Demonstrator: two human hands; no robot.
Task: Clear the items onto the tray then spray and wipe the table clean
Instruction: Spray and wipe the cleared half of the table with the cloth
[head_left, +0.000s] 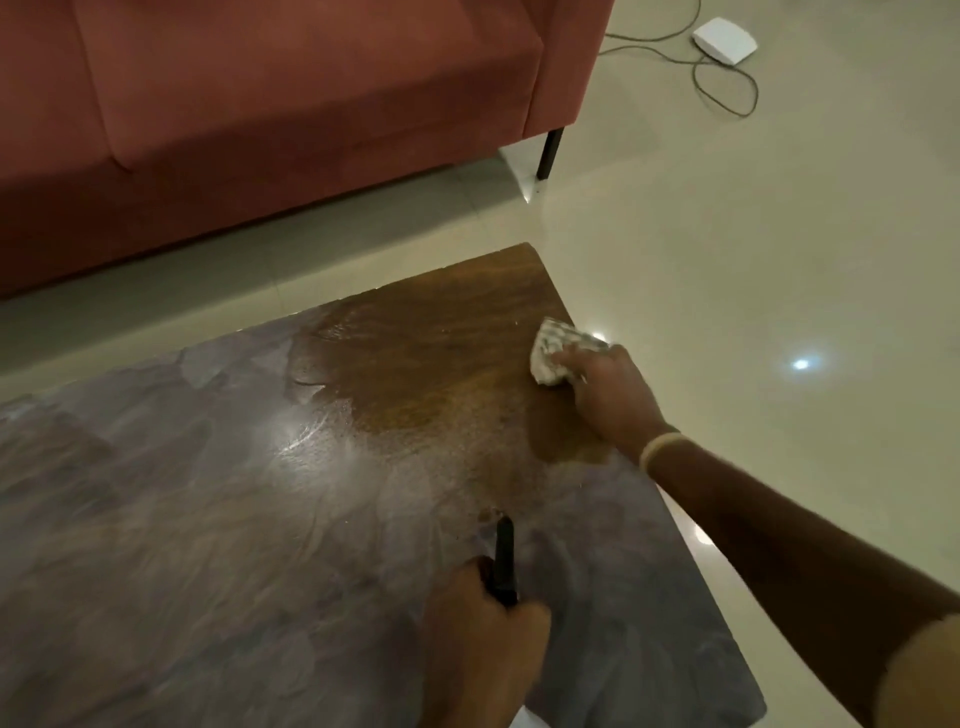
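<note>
Wipe | right hand (602, 387) presses cloth (553, 353) at table (208, 519) 2 o'clock edge | hazy unwiped top lies toward 8 o'clock | left hand (483, 629) grips sprayer (505, 561) (nozzle to 12), nearer haze

Right hand (605, 387) presses a crumpled white cloth (556, 351) on the table (208, 519) at its far right edge. Left hand (483, 634) grips a dark spray nozzle (504, 558) over the near side. Tabletop streaked wet. Red sofa (260, 104) behind.
</note>
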